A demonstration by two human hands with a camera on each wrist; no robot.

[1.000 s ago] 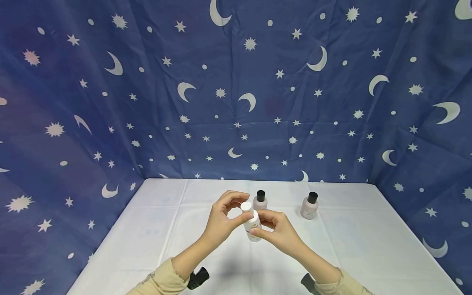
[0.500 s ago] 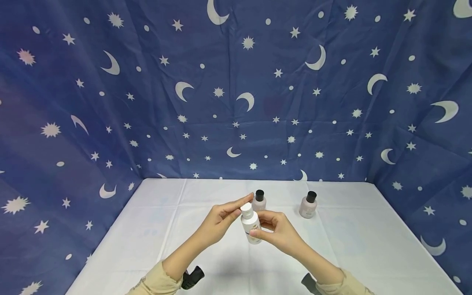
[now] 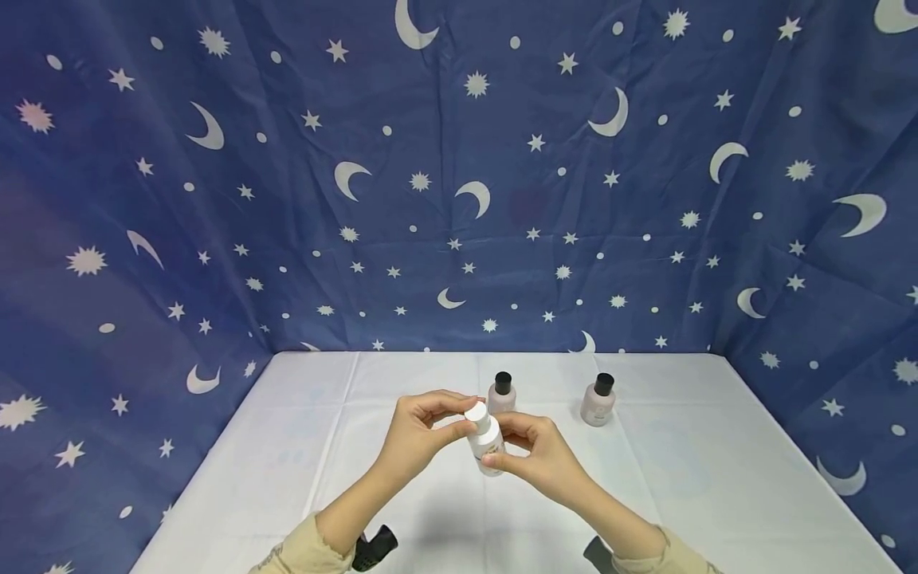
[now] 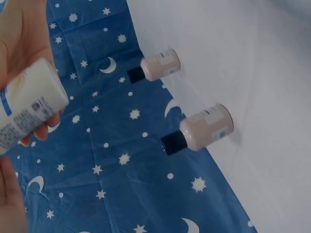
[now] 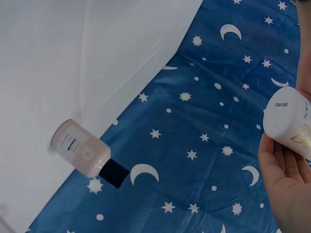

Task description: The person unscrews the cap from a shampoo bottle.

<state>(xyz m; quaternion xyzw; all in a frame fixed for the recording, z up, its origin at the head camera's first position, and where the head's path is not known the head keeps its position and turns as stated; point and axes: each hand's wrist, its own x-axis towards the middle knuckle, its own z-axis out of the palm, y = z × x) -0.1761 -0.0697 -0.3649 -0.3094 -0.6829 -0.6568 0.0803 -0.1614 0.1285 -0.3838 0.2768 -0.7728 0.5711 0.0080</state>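
Observation:
Above the middle of the white table [image 3: 301, 446] I hold a small white bottle [image 3: 488, 442]. My right hand [image 3: 534, 454] grips its body, thumb in front. My left hand [image 3: 423, 426] pinches its white cap [image 3: 476, 412] between thumb and fingers. The left wrist view shows the bottle's body [image 4: 26, 109] with printed labels, held by fingers. In the right wrist view the bottle's base [image 5: 289, 121] rests against my right palm [image 5: 286, 189].
Two pale pink bottles with black caps stand upright behind my hands, one [image 3: 501, 393] just beyond them and one [image 3: 598, 400] further right. Blue star-and-moon cloth [image 3: 459, 175] walls in the table on three sides.
My left fingers straightened off the cap, then curled back round it. Both hands and the bottle shifted slightly left and toward me.

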